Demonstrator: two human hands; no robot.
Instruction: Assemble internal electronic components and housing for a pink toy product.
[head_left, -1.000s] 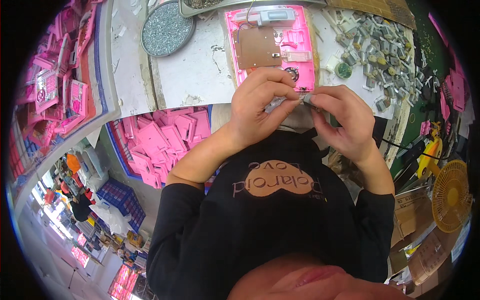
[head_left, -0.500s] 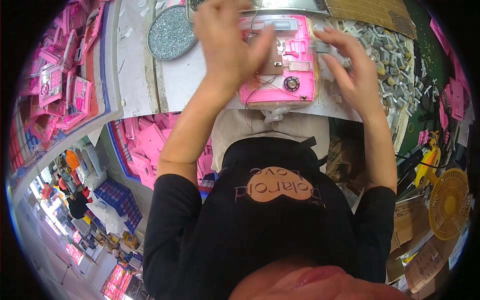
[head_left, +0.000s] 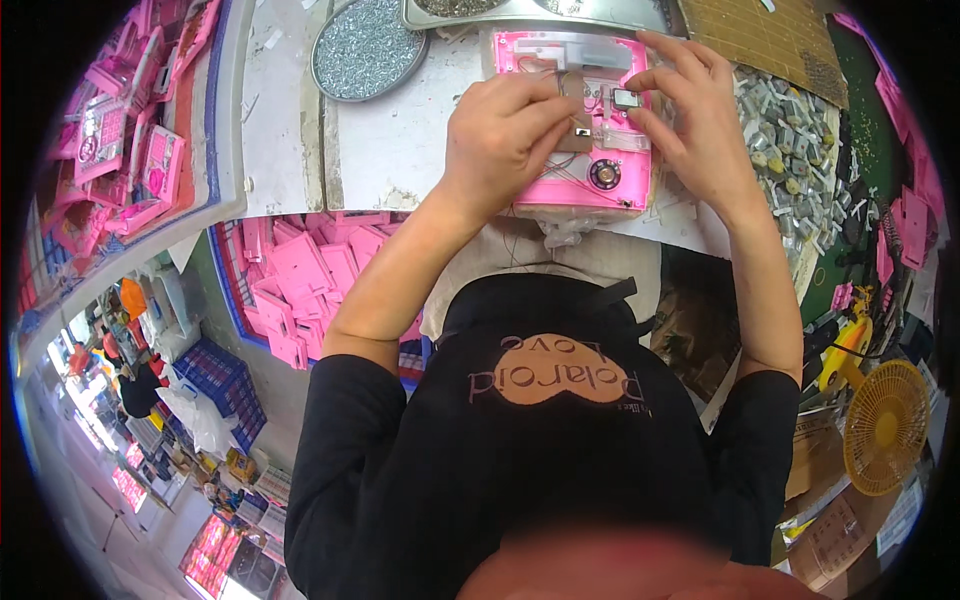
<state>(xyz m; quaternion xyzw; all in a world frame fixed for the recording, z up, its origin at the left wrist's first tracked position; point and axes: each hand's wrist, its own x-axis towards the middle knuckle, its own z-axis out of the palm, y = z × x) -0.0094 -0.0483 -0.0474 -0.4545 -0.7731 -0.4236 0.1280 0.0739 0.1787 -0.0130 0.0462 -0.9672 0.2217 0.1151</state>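
An opened pink plastic casing (head_left: pixel 575 192) lies on the bench, fitted with a round black speaker (head_left: pixel 604 175), thin wires and a clear plastic piece (head_left: pixel 622 138). My left hand (head_left: pixel 505 135) reaches over its left side, thumb and fingers pinched at the edge of a brown circuit board (head_left: pixel 576 138). My right hand (head_left: pixel 700 125) comes from the right. Its thumb and fingertips close around a small grey-and-white block (head_left: pixel 626 98) at the casing's right edge. What lies under the left fingers is hidden.
A round tray of small metal screws (head_left: pixel 368 50) sits at the back left, beside a metal tray (head_left: pixel 520 12). Grey parts (head_left: pixel 790 125) are heaped on the right. Pink panels (head_left: pixel 305 275) fill a crate below the bench; a yellow fan (head_left: pixel 886 428) stands at lower right.
My left hand has come down onto the circuit board from above the casing's left side. My right hand has moved the small grey-and-white block inward onto the casing's right edge.
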